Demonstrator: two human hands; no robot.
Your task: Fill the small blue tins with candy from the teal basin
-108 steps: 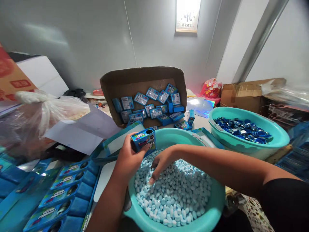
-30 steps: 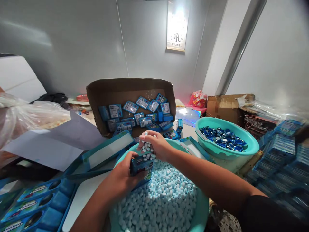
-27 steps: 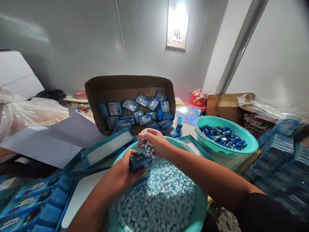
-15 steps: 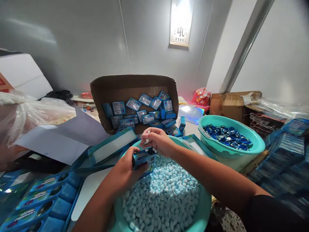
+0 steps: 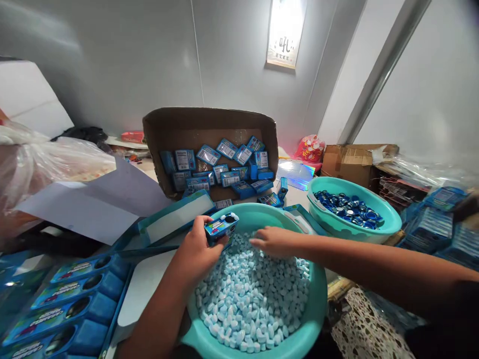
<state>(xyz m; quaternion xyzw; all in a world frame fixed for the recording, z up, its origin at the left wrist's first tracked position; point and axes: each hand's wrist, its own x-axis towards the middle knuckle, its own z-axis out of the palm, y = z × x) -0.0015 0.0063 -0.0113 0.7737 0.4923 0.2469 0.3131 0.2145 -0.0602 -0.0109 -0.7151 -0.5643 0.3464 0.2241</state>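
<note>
My left hand is closed around a small blue printed box, held tilted above the left rim of a turquoise basin. White pieces show at the dark opening on the box's upper face. Small white and pale-blue tablets fill much of the basin. Low over the tablets at the basin's far side is my right hand, its fingers slightly apart and pointing left. Nothing is visible in it, and its fingertips are partly lost against the pile.
Behind the basin, a cardboard carton lies with many blue packs inside. A second turquoise basin at the right holds blue round caps. Blue boxes with round holes line the left front. Stacked blue packs stand far right.
My right hand has moved from above the box, where it held white tablets, down and right to the pile. The box in my left hand has risen slightly and its opening is uncovered.
</note>
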